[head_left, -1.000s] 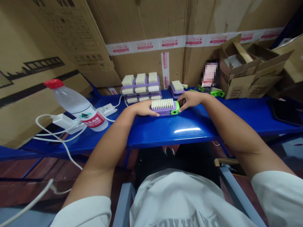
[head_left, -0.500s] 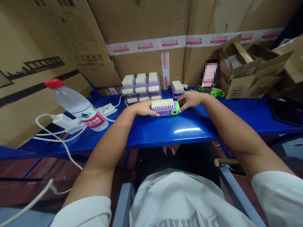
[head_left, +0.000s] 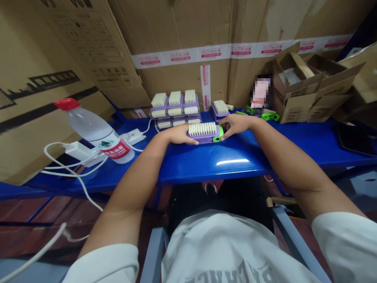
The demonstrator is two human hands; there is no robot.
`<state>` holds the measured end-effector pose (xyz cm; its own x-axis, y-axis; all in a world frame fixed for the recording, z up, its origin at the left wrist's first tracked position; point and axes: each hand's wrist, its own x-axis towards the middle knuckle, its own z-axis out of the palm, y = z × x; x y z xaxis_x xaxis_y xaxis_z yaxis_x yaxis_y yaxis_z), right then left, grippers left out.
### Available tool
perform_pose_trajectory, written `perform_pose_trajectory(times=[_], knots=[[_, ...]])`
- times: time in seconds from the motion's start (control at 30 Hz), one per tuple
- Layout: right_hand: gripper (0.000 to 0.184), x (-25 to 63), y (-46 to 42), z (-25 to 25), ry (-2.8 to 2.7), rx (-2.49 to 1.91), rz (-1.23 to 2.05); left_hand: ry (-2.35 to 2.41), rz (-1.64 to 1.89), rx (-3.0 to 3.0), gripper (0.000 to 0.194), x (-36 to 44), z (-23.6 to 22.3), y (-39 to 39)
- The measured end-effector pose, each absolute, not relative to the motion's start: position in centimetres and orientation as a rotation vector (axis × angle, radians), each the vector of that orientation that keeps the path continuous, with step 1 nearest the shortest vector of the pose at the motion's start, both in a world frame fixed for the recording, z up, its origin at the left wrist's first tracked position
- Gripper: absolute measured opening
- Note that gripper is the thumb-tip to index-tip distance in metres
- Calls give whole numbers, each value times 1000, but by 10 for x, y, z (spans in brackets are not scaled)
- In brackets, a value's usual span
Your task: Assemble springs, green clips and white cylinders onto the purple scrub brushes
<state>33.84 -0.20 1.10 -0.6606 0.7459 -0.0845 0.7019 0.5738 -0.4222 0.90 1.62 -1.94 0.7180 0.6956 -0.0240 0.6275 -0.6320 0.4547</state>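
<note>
Lime-green plastic end piece [head_left: 219, 134] of a brush lies under the curved, partly spread fingers of the right hand [head_left: 236, 124]. Left hand [head_left: 178, 134] lies palm down, fingers together and nearly flat, its fingertips against the opposite end of the purple plastic brush [head_left: 203, 136] with cream bristles, which faces upward. Both hands are on this one brush; whether either truly grips it or only rests on it cannot be told. Step shown: two-handed handling of the brush, held between the hands on the glossy blue metal bench [head_left: 206, 171], close to its far edge.

Just beyond lie cream-bristled purple brushes in a stacked block [head_left: 175, 107], and a single purple brush [head_left: 220, 108] stands near the right hand. Farther right is a bright green plastic part [head_left: 270, 116]. To the left stand a clear plastic water bottle with a red cap [head_left: 94, 131] and a white power strip [head_left: 132, 137] with white cables. An open cardboard carton [head_left: 300, 94] sits at far right.
</note>
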Motion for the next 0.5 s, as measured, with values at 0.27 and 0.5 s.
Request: perform_pose_trajectory(times=[0.27, 0.5], knots=[[59, 343, -2, 13, -2692, -1186, 688, 1042, 203, 2496, 92, 9, -21, 17], [59, 343, -2, 14, -2674, -1233, 736, 1037, 200, 2492, 93, 10, -17, 13]])
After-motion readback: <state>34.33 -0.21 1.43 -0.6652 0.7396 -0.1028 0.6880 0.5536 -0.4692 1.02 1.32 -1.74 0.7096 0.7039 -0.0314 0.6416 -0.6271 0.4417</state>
